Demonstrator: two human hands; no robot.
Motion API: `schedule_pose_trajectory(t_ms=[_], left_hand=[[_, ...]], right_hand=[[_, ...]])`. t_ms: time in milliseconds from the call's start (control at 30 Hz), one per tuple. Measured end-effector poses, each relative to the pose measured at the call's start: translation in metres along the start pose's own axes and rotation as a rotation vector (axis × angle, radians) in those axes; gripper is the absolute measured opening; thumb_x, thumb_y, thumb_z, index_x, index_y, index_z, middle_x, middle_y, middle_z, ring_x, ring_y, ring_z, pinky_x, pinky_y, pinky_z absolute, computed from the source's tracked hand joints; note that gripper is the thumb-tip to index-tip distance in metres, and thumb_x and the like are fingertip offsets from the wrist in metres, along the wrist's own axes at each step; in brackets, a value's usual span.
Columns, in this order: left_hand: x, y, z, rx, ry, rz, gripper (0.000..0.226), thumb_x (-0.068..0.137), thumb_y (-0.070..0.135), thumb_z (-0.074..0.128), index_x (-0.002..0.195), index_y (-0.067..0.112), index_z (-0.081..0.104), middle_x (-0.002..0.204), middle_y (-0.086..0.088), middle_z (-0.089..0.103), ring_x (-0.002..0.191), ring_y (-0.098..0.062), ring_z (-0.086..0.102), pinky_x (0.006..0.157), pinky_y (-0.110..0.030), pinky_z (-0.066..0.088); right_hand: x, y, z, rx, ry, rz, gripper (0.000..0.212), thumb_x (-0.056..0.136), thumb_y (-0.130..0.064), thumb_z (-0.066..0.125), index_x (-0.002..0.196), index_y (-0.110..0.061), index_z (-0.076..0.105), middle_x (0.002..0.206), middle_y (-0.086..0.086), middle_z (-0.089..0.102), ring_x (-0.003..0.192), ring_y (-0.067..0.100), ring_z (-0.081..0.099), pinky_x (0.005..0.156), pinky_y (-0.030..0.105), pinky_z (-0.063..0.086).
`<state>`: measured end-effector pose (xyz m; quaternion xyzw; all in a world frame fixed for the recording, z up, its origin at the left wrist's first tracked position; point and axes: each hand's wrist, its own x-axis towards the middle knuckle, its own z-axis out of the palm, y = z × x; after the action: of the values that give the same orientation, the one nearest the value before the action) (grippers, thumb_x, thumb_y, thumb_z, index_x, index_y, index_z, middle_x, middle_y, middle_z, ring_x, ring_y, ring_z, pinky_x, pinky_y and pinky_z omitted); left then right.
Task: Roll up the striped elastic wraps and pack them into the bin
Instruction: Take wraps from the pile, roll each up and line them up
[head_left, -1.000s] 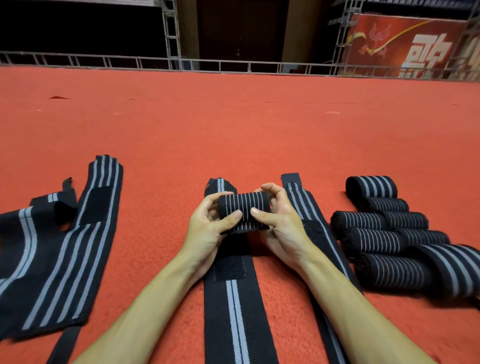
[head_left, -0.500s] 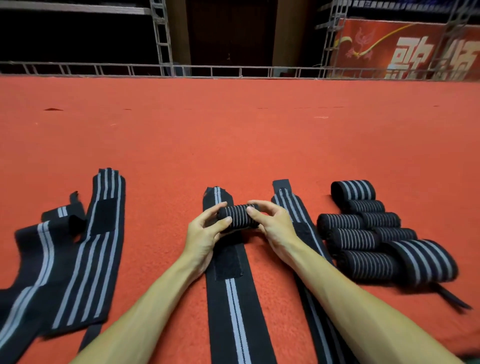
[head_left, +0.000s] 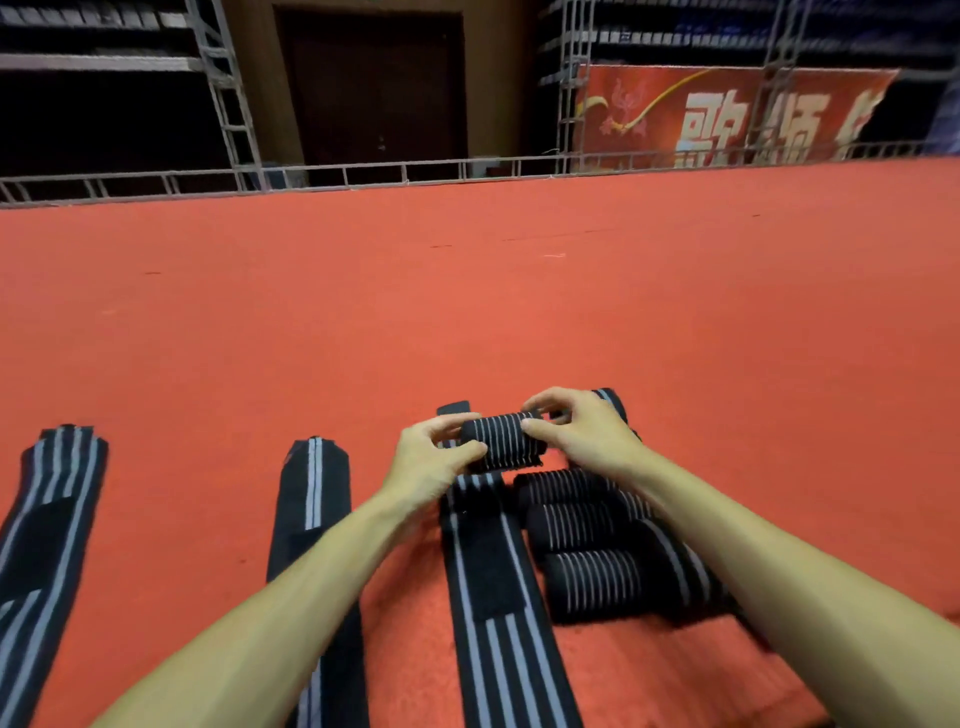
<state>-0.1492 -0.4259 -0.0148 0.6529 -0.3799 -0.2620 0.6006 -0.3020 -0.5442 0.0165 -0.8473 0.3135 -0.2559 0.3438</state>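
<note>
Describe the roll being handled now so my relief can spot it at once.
On the red carpet, find the pile of finished rolls right of centre. Just beyond it, the left hand and right hand grip a black roll with thin white stripes by its ends. It is the only roll in hands; the others lie stacked, and the unrolled wraps lie flat.

Ribbed matt elastic-cloth wraps (head_left: 501, 440) on rough red carpet (head_left: 467, 312).
</note>
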Motion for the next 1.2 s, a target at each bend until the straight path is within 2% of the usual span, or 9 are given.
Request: schedule_pose_trajectory(t_ms=[100,200,400,467,567,667,933,1067,1200], left_hand=[[0.016,-0.011,0.023,-0.017,-0.030,-0.067,0.030,0.081,-0.004,0.067,0.109,0.006,0.069,0.095,-0.010,0.068,0.086,-0.021,0.059,0.084,-0.037,0.050],[0.029,-0.025,0.036,-0.033,-0.084,-0.134,0.028,0.082,-0.001,0.067,0.108,0.007,0.068,0.092,-0.010,0.068,0.080,-0.023,0.057,0.074,-0.036,0.050],[0.038,-0.037,0.048,0.193,-0.205,-0.050,0.028,0.088,0.015,0.068,0.115,0.015,0.065,0.095,0.013,0.068,0.080,0.004,0.062,0.071,-0.014,0.050],[0.038,-0.036,0.046,0.358,-0.224,0.021,0.035,0.088,0.018,0.067,0.123,0.015,0.062,0.110,0.012,0.066,0.093,0.007,0.060,0.080,-0.008,0.045],[0.037,-0.031,0.042,0.563,-0.286,0.043,0.051,0.091,0.024,0.063,0.139,0.015,0.049,0.136,0.002,0.055,0.126,-0.011,0.049,0.104,-0.020,0.035],[0.028,-0.022,0.034,0.543,-0.296,0.009,0.056,0.094,0.024,0.059,0.146,0.016,0.038,0.149,0.001,0.040,0.137,-0.013,0.036,0.113,-0.024,0.025],[-0.026,-0.002,-0.048,0.677,-0.210,0.125,0.036,0.092,0.009,0.055,0.127,0.018,0.058,0.131,-0.002,0.055,0.120,-0.015,0.051,0.098,-0.020,0.035],[-0.065,0.000,-0.106,0.696,-0.144,0.110,0.032,0.089,0.005,0.055,0.115,0.021,0.065,0.117,0.002,0.060,0.107,-0.010,0.054,0.090,-0.015,0.036],[-0.110,0.001,-0.163,0.701,-0.038,0.052,0.029,0.089,0.005,0.056,0.113,0.019,0.065,0.112,0.000,0.062,0.103,-0.015,0.058,0.092,-0.022,0.042]], right_hand=[[0.002,0.020,-0.021,-0.176,0.044,0.005,0.020,0.088,-0.021,0.065,0.106,-0.016,0.070,0.098,-0.003,0.064,0.092,0.010,0.057,0.075,0.016,0.034],[0.003,0.039,-0.031,-0.260,0.086,0.020,0.021,0.090,-0.019,0.060,0.108,-0.016,0.069,0.098,-0.002,0.052,0.092,0.012,0.051,0.074,0.019,0.030],[0.003,0.057,-0.029,-0.299,0.041,0.029,0.020,0.092,-0.023,0.057,0.110,-0.022,0.064,0.112,-0.001,0.048,0.098,0.012,0.050,0.085,0.023,0.035],[0.002,0.055,-0.027,-0.302,0.032,0.023,0.019,0.092,-0.023,0.056,0.110,-0.023,0.064,0.113,-0.002,0.047,0.100,0.011,0.048,0.088,0.023,0.035],[0.000,0.048,-0.022,-0.313,0.013,0.029,0.019,0.092,-0.023,0.056,0.110,-0.023,0.063,0.118,0.000,0.047,0.108,0.014,0.048,0.095,0.027,0.037],[-0.005,0.036,-0.015,-0.350,0.002,0.030,0.021,0.092,-0.025,0.056,0.112,-0.023,0.064,0.124,0.002,0.049,0.120,0.018,0.046,0.105,0.039,0.036],[-0.029,-0.017,0.017,-0.395,-0.053,-0.059,0.022,0.092,-0.024,0.053,0.110,-0.021,0.065,0.122,0.006,0.052,0.123,0.024,0.043,0.105,0.047,0.034],[-0.043,-0.054,0.051,-0.391,-0.123,-0.134,0.022,0.093,-0.023,0.053,0.112,-0.018,0.065,0.122,0.007,0.053,0.120,0.025,0.043,0.105,0.041,0.034],[-0.059,-0.097,0.096,-0.349,-0.223,-0.226,0.023,0.090,-0.018,0.056,0.111,-0.015,0.067,0.115,0.009,0.058,0.115,0.023,0.050,0.101,0.026,0.031]])
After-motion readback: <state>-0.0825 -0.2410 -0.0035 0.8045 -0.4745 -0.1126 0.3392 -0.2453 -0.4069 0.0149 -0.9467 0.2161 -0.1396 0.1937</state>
